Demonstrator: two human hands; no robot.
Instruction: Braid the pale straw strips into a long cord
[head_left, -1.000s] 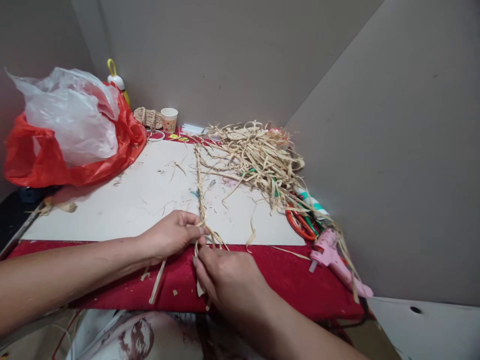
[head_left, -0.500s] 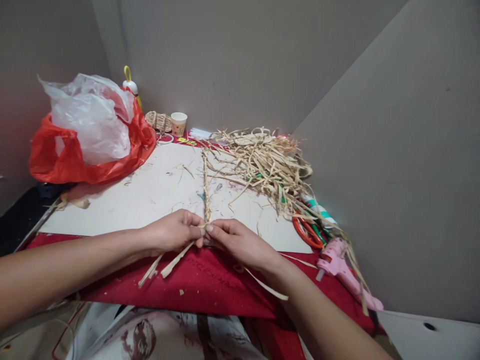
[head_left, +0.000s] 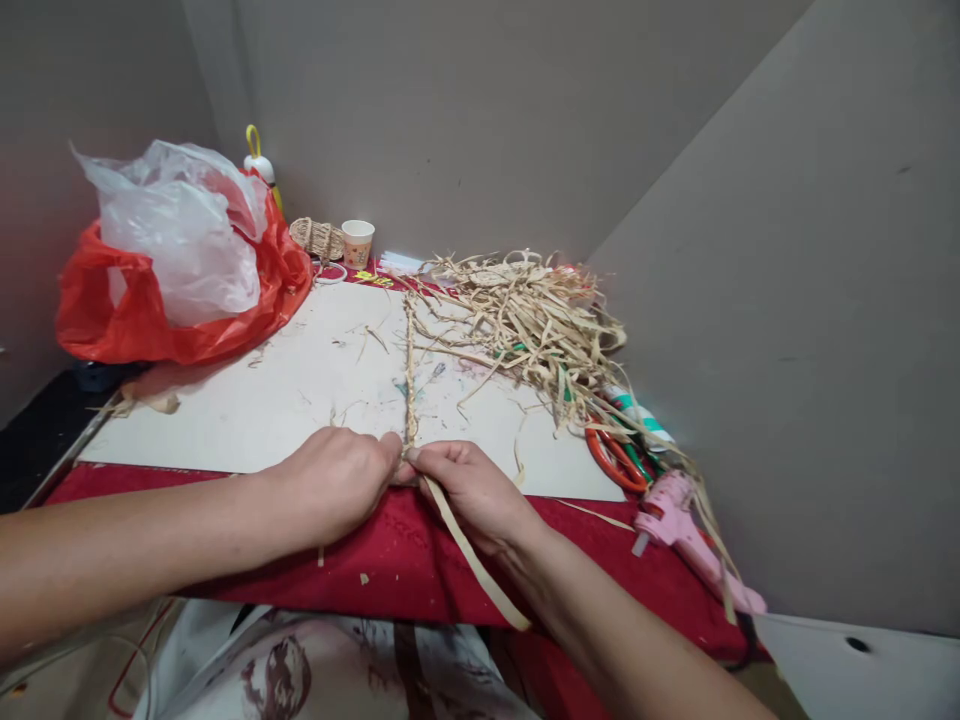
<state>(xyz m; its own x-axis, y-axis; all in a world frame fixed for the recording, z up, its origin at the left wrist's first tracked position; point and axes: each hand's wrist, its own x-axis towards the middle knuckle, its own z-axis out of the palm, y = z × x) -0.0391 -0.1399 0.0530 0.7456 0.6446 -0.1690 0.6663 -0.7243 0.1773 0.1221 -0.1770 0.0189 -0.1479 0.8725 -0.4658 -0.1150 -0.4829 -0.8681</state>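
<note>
A narrow straw braid (head_left: 410,375) runs straight away from me over the white board, its near end between my two hands. My left hand (head_left: 346,482) is closed on that near end, back of the hand up, so most of its fingers are hidden. Thumb and forefinger of my right hand (head_left: 472,488) pinch the braid right beside the left thumb. From under the right thumb a flat pale straw strip (head_left: 476,565) hangs down over the red cloth. The other loose strands are mostly covered by my left hand.
A heap of dry straw strips (head_left: 536,325) lies at the right rear, with orange-handled scissors (head_left: 611,455) and a pink glue gun (head_left: 694,540) nearer. Red and white plastic bags (head_left: 180,260) bulge at left. A paper cup (head_left: 358,243) and a woven straw piece (head_left: 316,240) stand behind.
My left hand has rolled over, back now upward, covering strands that hung beside it. A strip now hangs from between the hands toward the lower right. The right hand keeps its pinch.
</note>
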